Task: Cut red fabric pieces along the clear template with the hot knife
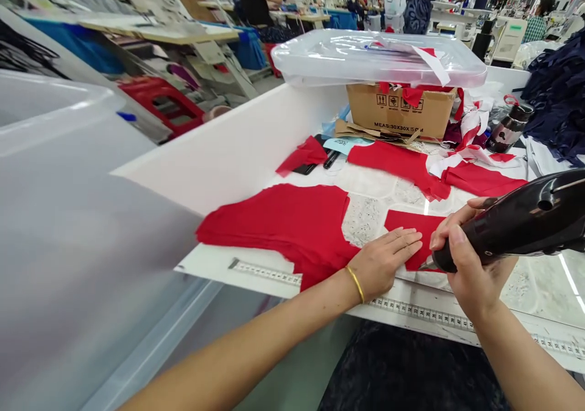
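White surface [214, 257], left hand [381, 263] flat on small red cloth piece [428, 233] near front edge, right hand [475, 268] clasped around black tool [525, 222]

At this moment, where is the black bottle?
In the head view, the black bottle is at upper right, between the cardboard box and the dark blue fabric, beyond the black tool in the right hand.

A measuring tape [420, 312] runs along the near edge of the table [205, 258]. Behind it, a cloth stack [283, 219] lies left and a smaller cloth piece [428, 231] right, under the fingers of the left hand [379, 264]. Farther right, the right hand [475, 271] holds a power tool [530, 219]. At the far side, a lid [342, 57] sits on a carton [402, 113], with a bottle [508, 130] to its right.
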Demonstrator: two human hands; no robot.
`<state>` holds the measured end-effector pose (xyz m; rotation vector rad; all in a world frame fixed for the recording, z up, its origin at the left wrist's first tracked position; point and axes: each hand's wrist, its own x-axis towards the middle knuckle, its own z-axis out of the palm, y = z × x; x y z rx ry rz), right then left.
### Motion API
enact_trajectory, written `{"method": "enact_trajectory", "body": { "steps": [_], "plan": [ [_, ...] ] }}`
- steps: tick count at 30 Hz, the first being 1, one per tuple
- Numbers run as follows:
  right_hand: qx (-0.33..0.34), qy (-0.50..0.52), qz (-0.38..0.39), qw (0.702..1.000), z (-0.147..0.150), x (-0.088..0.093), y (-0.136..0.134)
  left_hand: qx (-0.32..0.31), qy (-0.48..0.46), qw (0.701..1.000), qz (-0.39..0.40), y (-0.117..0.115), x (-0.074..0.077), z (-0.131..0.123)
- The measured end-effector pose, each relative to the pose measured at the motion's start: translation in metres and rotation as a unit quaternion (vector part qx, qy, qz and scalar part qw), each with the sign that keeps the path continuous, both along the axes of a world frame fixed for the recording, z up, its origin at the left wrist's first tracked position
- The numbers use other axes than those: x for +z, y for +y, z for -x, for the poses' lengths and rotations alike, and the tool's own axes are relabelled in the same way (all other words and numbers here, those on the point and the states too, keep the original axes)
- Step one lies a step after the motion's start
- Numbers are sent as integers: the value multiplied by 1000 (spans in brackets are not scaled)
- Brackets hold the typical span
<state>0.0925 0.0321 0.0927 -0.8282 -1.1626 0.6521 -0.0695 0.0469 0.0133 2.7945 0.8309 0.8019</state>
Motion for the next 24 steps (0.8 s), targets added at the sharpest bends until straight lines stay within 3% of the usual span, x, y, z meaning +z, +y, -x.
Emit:
{"method": "enact_trajectory", "body": {
  "steps": [15,24],
  "plan": [
    [19,15,4,1000,15,0,1,40,-20,999,6,-3,-1,-4],
    [32,18,-8,999,-10,5,-5,83,-17,994,-74,-6,3,-5]
  ]
}}
